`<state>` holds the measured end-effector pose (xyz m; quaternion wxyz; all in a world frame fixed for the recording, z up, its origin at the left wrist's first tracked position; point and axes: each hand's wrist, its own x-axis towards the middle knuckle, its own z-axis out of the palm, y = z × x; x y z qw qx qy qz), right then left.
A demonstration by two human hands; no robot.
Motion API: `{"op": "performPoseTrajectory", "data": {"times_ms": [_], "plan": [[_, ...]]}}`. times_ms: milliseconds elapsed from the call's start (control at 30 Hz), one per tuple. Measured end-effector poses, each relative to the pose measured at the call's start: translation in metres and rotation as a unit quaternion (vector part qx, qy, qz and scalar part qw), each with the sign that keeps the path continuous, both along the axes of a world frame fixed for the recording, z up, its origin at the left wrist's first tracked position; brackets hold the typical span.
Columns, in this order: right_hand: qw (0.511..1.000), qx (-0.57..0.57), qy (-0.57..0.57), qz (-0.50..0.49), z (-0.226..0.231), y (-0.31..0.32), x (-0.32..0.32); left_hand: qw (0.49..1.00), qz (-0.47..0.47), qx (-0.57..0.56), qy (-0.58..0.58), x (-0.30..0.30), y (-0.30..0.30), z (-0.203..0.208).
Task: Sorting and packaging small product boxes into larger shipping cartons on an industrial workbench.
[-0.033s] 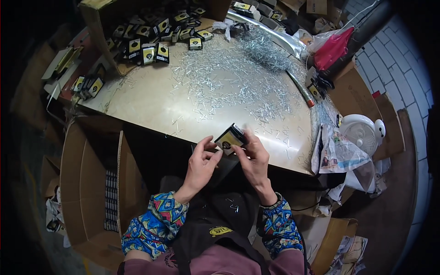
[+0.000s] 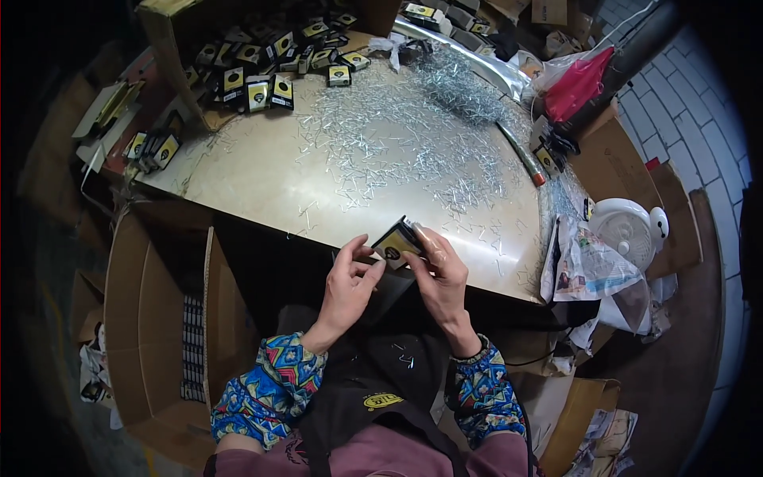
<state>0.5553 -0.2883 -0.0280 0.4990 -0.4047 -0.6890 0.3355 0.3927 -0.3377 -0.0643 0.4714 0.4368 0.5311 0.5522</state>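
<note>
A small flat black-and-yellow cardboard box (image 2: 393,246) is tilted between my hands, just over the table's front edge. My right hand (image 2: 442,269) grips it, thumb across the yellow face and fingers folded around the upper right end. At the box's lower left end is my left hand (image 2: 350,280), its thumb and bent fingertips close about the corner. Beyond the hands, thin loose silvery metal pins (image 2: 373,147) lie scattered over the pale tabletop (image 2: 262,187), with a denser heap (image 2: 461,86) at the back.
Many similar small boxes (image 2: 258,94) spill from an open carton (image 2: 179,71) at the back left. A tall carton (image 2: 159,294) holding stacked dark packs (image 2: 193,342) stands left of me. A white fan (image 2: 624,230) and newspaper (image 2: 588,262) are at the right.
My right fingers, blurred and raised at the box's upper end before, have come down and closed over it. My left hand has barely moved.
</note>
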Motion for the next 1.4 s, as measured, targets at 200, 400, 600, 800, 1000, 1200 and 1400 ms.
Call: {"op": "performPoseTrajectory", "data": {"times_ms": [200,400,600,800,1000,1200,1400], "plan": [[0.953,0.178,-0.231,-0.089,-0.014,0.017,0.019,0.999,-0.023,-0.027,-0.016,-0.009,-0.002,0.001],[0.951,-0.269,0.108,0.107,-0.005,0.006,-0.021,0.985,-0.005,-0.06,-0.16,-0.024,0.007,0.013],[0.983,-0.178,0.005,0.042,-0.012,0.002,0.005,0.993,0.103,0.008,-0.052,-0.122,0.047,0.023],[0.988,-0.122,-0.068,-0.059,-0.035,0.007,0.031,0.725,0.388,0.042,0.568,-0.335,0.061,0.036],[0.934,0.142,-0.323,-0.059,-0.03,0.089,-0.021,0.712,0.165,0.134,0.669,-0.279,0.184,0.043],[0.867,0.232,-0.436,-0.065,-0.036,0.131,-0.055,0.521,-0.059,0.193,0.83,-0.272,0.304,0.051],[0.918,0.129,-0.374,0.029,-0.037,0.111,0.015,0.659,-0.042,0.211,0.721,-0.26,0.31,0.045]]}}
